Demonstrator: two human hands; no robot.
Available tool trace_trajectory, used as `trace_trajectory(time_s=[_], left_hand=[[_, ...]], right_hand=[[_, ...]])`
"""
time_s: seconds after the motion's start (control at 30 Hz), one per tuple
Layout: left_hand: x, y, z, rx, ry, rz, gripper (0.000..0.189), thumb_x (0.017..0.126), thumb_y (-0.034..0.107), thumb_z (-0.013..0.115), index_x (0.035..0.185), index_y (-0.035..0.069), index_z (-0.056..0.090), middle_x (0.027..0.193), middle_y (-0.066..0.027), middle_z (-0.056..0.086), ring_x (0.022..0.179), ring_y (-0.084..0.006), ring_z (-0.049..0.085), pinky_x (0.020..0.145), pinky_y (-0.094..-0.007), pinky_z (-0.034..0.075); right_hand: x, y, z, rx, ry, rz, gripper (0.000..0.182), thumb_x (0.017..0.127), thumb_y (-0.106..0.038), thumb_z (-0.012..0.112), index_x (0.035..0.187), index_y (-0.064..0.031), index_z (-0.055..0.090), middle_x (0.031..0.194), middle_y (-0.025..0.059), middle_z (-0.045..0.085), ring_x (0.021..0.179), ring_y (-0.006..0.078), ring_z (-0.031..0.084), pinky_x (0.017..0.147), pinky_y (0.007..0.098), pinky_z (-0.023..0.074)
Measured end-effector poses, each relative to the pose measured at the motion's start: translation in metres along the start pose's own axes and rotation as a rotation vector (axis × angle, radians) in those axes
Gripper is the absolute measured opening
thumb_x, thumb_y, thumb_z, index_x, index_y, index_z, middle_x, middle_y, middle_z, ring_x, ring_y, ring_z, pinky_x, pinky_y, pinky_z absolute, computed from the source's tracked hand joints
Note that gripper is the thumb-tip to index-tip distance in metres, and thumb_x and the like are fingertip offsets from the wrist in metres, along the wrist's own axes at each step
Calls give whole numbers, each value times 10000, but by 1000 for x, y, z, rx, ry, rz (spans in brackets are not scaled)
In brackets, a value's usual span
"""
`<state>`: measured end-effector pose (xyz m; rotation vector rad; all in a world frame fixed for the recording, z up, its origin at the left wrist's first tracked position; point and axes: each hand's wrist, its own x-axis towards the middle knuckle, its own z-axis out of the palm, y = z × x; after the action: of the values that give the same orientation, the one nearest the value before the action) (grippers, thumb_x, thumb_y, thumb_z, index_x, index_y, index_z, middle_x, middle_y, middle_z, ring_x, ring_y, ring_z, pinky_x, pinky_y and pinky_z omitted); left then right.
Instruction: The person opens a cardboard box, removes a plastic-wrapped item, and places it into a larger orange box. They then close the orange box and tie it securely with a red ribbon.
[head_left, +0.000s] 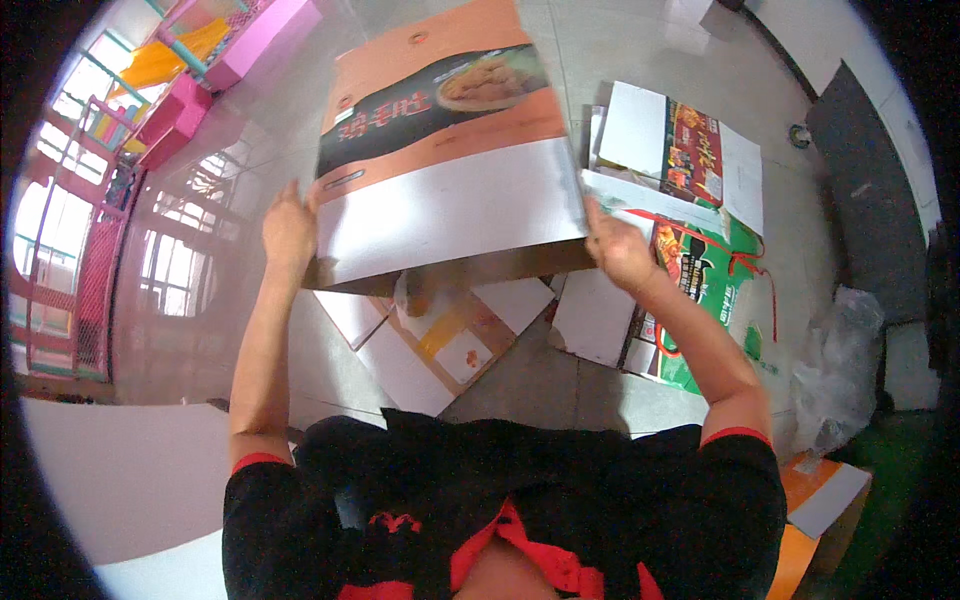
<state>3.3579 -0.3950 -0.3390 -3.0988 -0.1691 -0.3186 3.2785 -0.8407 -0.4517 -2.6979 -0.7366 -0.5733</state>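
Both of my hands hold a large cardboard box (450, 195), printed orange and black with a picture of food and bearing writing. My left hand (291, 225) grips its left side and my right hand (619, 244) its right side. The near edge faces me, showing a brown inner or under side. Partly hidden below it, flattened cardboard (420, 360) with white and yellow-brown faces lies on the tiled floor. The tip of a shoe seems to show under the box's near edge, though it is blurred.
Right of my right hand lie flattened printed cartons, one green (712, 300) with red cord, another red and white (694, 154). Farther right are a clear plastic bag (836, 367) and an orange box (806, 502). A pale tabletop (135, 480) is at left, pink play equipment (176, 120) beyond.
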Motion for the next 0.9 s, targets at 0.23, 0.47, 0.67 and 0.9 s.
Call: trace_trajectory(time_s=[0.23, 0.47, 0.67, 0.9], left_hand=[[13, 54, 108, -36, -185, 364, 647, 869, 485, 394, 1396, 189, 161, 1452, -145, 72, 1327, -332, 105, 1002, -581, 167], [-79, -21, 257, 239, -1100, 267, 881, 755, 639, 461, 1404, 249, 10, 1454, -150, -48, 1322, -384, 88, 1024, -563, 147], [-71, -61, 292, -156, -946, 274, 872, 762, 568, 520, 1396, 118, 125, 1409, -282, 32, 1283, -430, 187, 1044, -437, 219], [-91, -58, 260, -819, -773, -363, 704, 786, 466, 565, 1286, 21, 347, 1277, -277, 360, 1093, -414, 443, 877, -468, 412]], right_hand=[[36, -78, 82, 77, 19, -276, 442, 754, -72, 474, 1144, 126, 413, 1141, 283, 454, 1041, 389, 499, 882, 419, 431], [12, -60, 174, 276, -519, 70, 279, 774, -105, 480, 1016, 18, 544, 1070, 193, 538, 1057, 348, 478, 909, 436, 376], [7, 46, 173, 343, -163, 791, 474, 781, -297, 561, 1115, 29, 477, 1086, 232, 526, 1005, 367, 505, 873, 432, 395], [24, 79, 182, 384, -295, 1066, 459, 726, -317, 673, 969, 46, 536, 982, 151, 567, 818, 203, 575, 635, 307, 473]])
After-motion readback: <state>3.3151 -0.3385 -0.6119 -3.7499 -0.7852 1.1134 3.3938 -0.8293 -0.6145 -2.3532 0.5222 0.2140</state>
